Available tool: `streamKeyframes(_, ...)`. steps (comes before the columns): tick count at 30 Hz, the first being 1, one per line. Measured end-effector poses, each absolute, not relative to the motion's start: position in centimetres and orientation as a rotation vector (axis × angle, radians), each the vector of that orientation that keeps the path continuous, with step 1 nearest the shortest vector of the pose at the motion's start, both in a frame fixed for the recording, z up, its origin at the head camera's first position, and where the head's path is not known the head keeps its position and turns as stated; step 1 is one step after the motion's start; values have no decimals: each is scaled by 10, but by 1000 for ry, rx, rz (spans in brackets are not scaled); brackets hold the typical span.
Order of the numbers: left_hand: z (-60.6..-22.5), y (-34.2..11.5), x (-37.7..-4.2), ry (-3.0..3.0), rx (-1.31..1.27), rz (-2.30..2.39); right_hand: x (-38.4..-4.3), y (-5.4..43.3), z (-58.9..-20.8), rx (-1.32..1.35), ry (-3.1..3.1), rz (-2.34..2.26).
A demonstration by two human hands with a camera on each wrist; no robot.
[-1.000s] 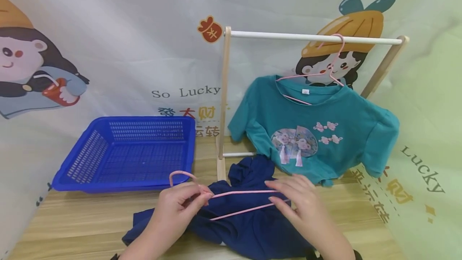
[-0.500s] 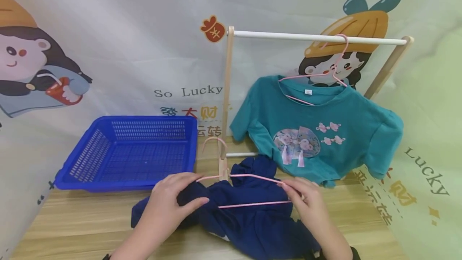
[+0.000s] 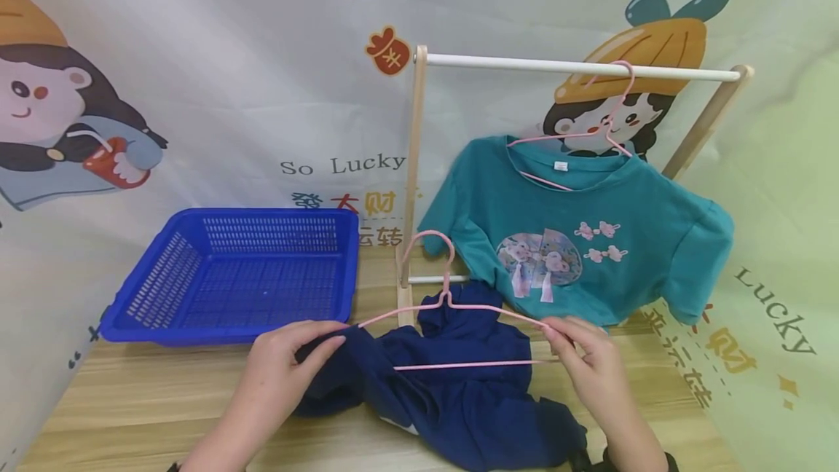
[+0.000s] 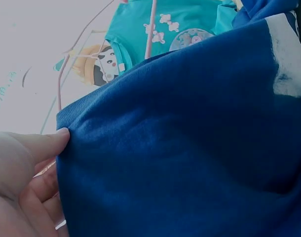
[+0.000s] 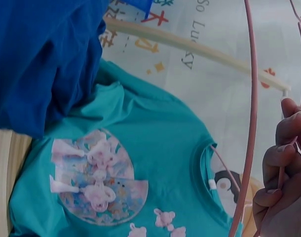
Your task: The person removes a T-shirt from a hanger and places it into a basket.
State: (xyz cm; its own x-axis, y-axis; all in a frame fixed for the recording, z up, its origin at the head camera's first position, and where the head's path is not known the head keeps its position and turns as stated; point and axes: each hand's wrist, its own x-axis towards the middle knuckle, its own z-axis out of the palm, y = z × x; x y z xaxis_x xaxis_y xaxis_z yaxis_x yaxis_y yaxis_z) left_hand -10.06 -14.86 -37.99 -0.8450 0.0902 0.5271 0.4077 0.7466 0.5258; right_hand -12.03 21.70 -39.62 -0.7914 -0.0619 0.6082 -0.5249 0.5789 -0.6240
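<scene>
A pink clothes hanger point(image 3: 446, 284) is held level above the table, hook upward. Its left end goes inside a navy blue garment point(image 3: 478, 421), whose ribbed edge shows in the left wrist view. My left hand point(image 3: 285, 355) pinches that garment point(image 4: 165, 133) at the edge, thumb on the outside, over the hanger's left arm. With curled fingers my right hand point(image 3: 590, 352) grips the hanger's bare right end; the right wrist view shows its fingers point(image 5: 281, 158) bent round the pink rod. Most of the garment lies bunched on the table below the hanger.
Behind the hands stands a rack with a white rail point(image 3: 524, 63) and wooden posts. A teal T-shirt point(image 3: 629, 217) hangs there on another pink hanger point(image 3: 619, 97). At the left is a blue plastic basket point(image 3: 347, 275). A printed cloth forms the backdrop.
The hanger's hook has swung from the left to upright and moved right and up. My left hand has shifted from the hanger's neck to the garment, drawing it over the left end.
</scene>
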Motion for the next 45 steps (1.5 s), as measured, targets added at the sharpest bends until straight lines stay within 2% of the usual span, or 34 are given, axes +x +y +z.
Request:
streamKeyframes(16, -384, -158, -102, -2383, -406, -873, -117, 238, -389, 398, -2205, 1190)
streamKeyframes(38, -391, -165, -104, -2225, -343, -965, -104, 268, -384, 42, -2308, 1158)
streamKeyframes(45, -394, -165, -106, -2257, -235, -940, -104, 272, -383, -127, -2239, 1268)
